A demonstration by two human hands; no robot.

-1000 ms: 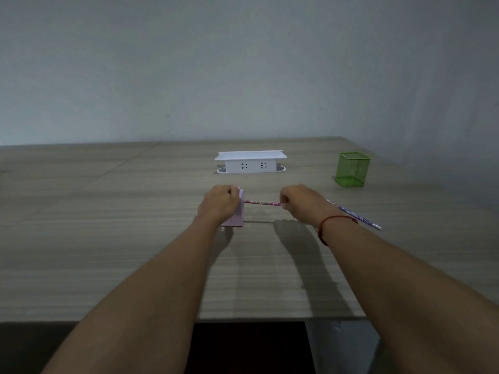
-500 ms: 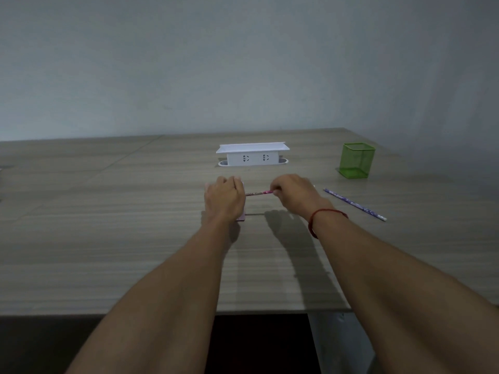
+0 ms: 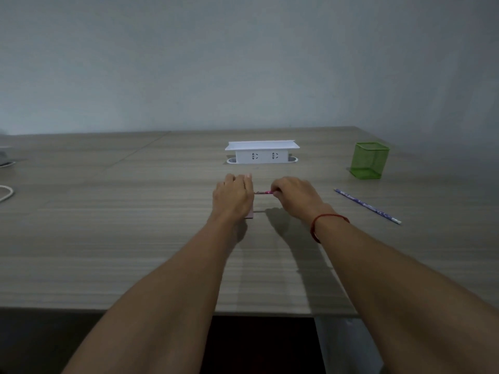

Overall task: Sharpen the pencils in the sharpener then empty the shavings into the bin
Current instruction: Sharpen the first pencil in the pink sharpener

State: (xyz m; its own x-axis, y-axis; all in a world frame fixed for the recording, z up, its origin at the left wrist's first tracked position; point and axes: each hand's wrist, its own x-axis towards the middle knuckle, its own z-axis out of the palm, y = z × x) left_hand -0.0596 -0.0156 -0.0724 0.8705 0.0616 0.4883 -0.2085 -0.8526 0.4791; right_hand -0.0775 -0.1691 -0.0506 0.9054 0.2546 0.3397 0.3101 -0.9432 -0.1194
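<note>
My left hand (image 3: 232, 197) wraps over a small pink sharpener (image 3: 249, 215) that stands on the wooden table (image 3: 135, 238); only its lower right corner shows. My right hand (image 3: 294, 197) pinches a pink patterned pencil (image 3: 262, 192), held level, its tip going into the sharpener's right side. Only a short stretch of that pencil shows between the two hands. A second pencil (image 3: 367, 205), blue and patterned, lies loose on the table to the right. A green mesh bin (image 3: 369, 160) stands at the far right.
A white pop-up socket box (image 3: 262, 152) stands just behind the hands. A white cable (image 3: 6, 193) lies at the table's left edge. The table's front edge (image 3: 162, 310) runs under my forearms. A red string circles my right wrist (image 3: 325, 221).
My right hand has slid left toward the sharpener, so less of the pink pencil shows between the hands. The view has tilted slightly; the left hand keeps its grip.
</note>
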